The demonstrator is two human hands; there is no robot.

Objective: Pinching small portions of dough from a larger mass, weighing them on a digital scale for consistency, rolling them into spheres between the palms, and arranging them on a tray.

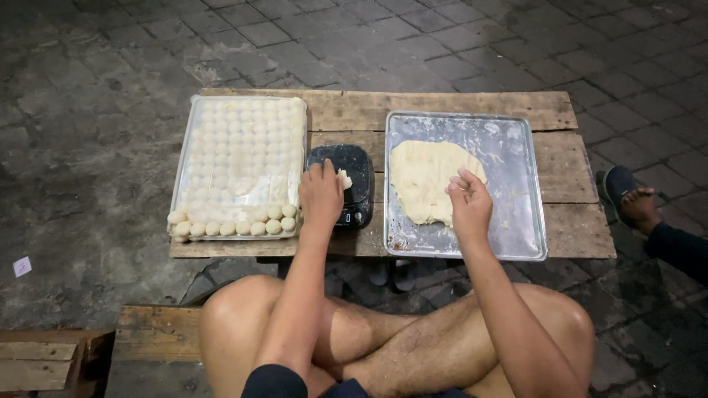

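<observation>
Head view, looking down over crossed bare legs at a low wooden surface (pixel 442 109) of rough planks standing on grey paving stones.

The largest thing on the surface is the metal baking tray (pixel 516 184) on the right side, dusted with flour. A flattened slab of pale dough (pixel 420 180) lies in the tray's left half, its edge ragged at the bottom.

On the left side sits a clear plastic container (pixel 240 158) filled with rows of small dough balls (pixel 236 227). A sheet of plastic film covers most of them, and only the nearest rows at the front edge lie uncovered.

Between the container and the tray stands a small black kitchen scale (pixel 354 188), its display facing the person.

The left hand (pixel 321 195) hangs over the scale's left edge, the grip narrow, with fingers pinched on a small piece of dough (pixel 344 178) that sits just above or on the scale's plate; which of the two cannot be told.

The right hand (pixel 468 203) rests over the right edge of the dough slab in the tray, fingers curled loosely inward; whether it pinches any dough cannot be told.

At the far right, on the paving, another person's foot (pixel 640 206) lies partly in a dark sandal (pixel 613 184), well apart from the tray.
</observation>
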